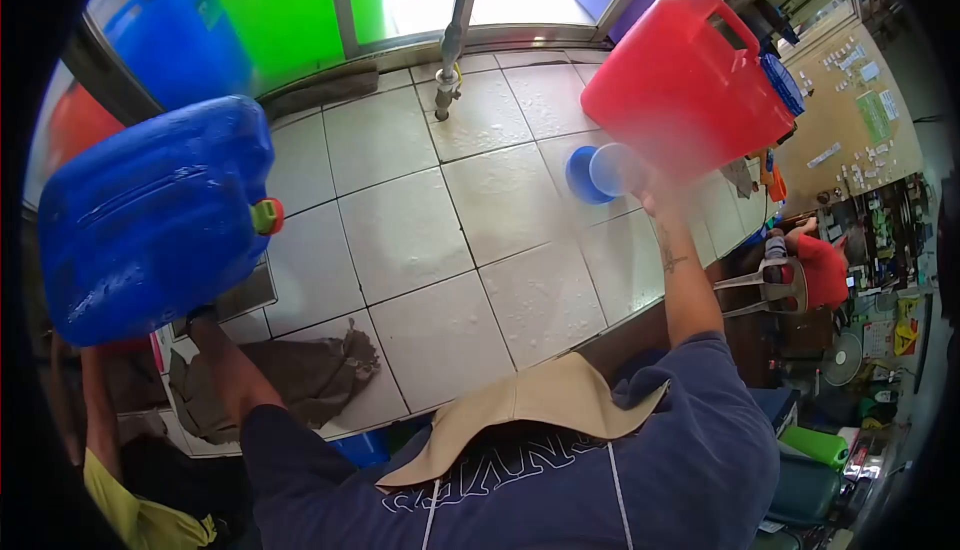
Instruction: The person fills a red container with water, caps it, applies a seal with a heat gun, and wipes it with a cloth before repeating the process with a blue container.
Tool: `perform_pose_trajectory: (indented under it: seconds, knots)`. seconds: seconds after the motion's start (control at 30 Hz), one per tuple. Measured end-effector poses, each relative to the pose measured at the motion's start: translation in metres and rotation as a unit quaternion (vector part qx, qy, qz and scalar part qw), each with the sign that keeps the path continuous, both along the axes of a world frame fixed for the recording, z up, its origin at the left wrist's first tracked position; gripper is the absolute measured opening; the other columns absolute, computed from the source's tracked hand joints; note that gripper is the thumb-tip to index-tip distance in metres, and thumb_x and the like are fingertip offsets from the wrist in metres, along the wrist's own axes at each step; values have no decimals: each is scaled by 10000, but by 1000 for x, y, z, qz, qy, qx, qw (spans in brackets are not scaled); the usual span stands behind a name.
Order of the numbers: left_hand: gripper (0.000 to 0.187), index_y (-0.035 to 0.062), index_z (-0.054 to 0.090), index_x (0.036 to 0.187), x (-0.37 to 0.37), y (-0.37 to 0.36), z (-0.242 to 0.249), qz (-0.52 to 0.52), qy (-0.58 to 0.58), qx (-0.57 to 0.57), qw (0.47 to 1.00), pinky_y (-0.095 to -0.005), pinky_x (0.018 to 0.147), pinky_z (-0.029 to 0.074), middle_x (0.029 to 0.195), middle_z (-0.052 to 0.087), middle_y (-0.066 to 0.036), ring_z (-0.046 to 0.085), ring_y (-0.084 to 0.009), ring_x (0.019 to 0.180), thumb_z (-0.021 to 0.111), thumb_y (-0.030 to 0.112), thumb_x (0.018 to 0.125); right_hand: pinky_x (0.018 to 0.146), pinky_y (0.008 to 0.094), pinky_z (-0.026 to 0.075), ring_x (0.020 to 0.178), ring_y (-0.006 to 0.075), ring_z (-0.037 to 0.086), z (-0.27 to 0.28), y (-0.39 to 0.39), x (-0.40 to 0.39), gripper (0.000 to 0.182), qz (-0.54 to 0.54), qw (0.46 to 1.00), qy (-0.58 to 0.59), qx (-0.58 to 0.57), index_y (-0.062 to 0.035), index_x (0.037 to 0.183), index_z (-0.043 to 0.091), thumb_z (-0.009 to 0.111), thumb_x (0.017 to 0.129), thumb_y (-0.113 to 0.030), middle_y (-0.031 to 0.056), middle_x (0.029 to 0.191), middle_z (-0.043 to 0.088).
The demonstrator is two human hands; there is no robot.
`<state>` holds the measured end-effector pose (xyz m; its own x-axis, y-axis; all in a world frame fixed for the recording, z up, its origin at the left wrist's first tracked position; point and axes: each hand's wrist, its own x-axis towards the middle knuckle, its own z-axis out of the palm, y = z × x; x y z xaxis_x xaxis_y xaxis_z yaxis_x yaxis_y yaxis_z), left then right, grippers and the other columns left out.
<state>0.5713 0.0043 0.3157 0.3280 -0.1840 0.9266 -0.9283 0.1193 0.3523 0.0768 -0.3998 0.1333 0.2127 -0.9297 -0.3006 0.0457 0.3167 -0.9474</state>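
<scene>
Overhead, blue jerrycan (150, 215) above L hand (200, 318), red jerrycan (685, 85) above R hand (655, 190).

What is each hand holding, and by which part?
The left hand holds the blue jerrycan from below, at its bottom end. The right hand holds the red jerrycan at its lower end. Both grips are partly hidden.

Bare tiles (420, 240) between jugs (pipe (450, 60) behind)

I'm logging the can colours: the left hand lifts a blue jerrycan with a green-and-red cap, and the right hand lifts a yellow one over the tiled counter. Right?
Not quite. The head view shows the right hand lifting a red jerrycan, not yellow. The left hand does lift the blue jerrycan with its green-and-red cap, over the tiled counter.
</scene>
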Motion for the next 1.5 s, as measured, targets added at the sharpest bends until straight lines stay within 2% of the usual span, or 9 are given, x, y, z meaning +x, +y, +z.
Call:
perform_pose_trajectory:
  seconds: [0.13, 0.23, 0.47, 0.73, 0.93, 1.0, 1.13, 1.23, 1.5]
  knots:
    - [393, 13, 607, 1195, -4, -10, -3, -7, 2, -5, 1000, -336, 809, 486, 1032, 652, -128, 615, -227, 939, 585, 272, 900, 702, 406, 544, 874, 237, 689, -73, -43, -18, 299, 5, 965, 255, -68, -46, 1037, 704, 643, 890, -299, 101, 967, 709]
    - [398, 14, 603, 1210, -7, -14, -3, -3, 1, -5, 1000, -325, 798, 485, 1036, 653, -129, 615, -218, 919, 590, 256, 894, 700, 370, 539, 784, 234, 690, -28, -9, 9, 247, 12, 762, 554, -336, -45, 947, 738, 686, 838, -262, 119, 885, 708]
    - [416, 16, 593, 1245, -38, -25, 15, 3, -34, 2, 999, -301, 773, 483, 1046, 655, -133, 615, -197, 872, 602, 218, 881, 673, 256, 533, 777, 149, 684, -6, 71, 94, 307, 284, 939, 75, -178, -39, 1125, 683, 603, 950, -279, 62, 945, 707]
    - [448, 18, 582, 1284, -109, -39, 68, -61, -145, 78, 984, -272, 745, 480, 1058, 658, -137, 614, -173, 819, 615, 176, 866, 776, 295, 537, 977, 167, 637, -122, 83, 90, 379, 388, 836, -354, 160, -6, 1249, 583, 493, 976, -254, 115, 1138, 644]
    - [573, 38, 509, 1352, -191, -32, 97, -423, 341, 206, 814, -283, 664, 509, 1037, 654, -145, 632, -169, 730, 685, 232, 842, 685, 296, 542, 909, 144, 661, -60, 82, 86, 312, 578, 808, 32, 113, -34, 1158, 677, 522, 895, -98, 46, 1044, 699]
    - [503, 40, 531, 1289, -215, -35, 108, -311, 399, 277, 817, -275, 643, 506, 980, 645, -112, 629, -151, 734, 690, 237, 854, 714, 290, 549, 914, 143, 682, -54, 43, 110, 343, 729, 661, 161, -79, -30, 1195, 664, 531, 880, -50, 75, 1058, 714]
    - [616, 62, 480, 1276, -271, -57, 118, -280, 392, 310, 819, -210, 696, 458, 938, 634, -73, 587, -84, 777, 777, 46, 736, 514, 320, 523, 602, 159, 669, -60, -56, 216, 300, 615, 714, 254, -216, -39, 1115, 696, 533, 873, -113, 78, 839, 727]
    - [612, 69, 446, 1257, -279, -64, 120, -272, 396, 314, 819, -201, 700, 448, 909, 635, -50, 576, -72, 784, 756, 4, 734, 636, 302, 544, 765, 145, 670, -52, -63, 293, 333, 471, 879, -56, 43, -76, 1247, 612, 582, 922, -140, 77, 999, 698]
    - [533, 79, 441, 1142, -278, -68, 120, -249, 394, 378, 799, -226, 704, 474, 897, 659, -48, 599, -77, 798, 761, 8, 721, 736, 289, 530, 830, 136, 652, -69, -63, 344, 298, 447, 860, -248, 13, -44, 1228, 618, 576, 946, -131, 55, 1014, 686]
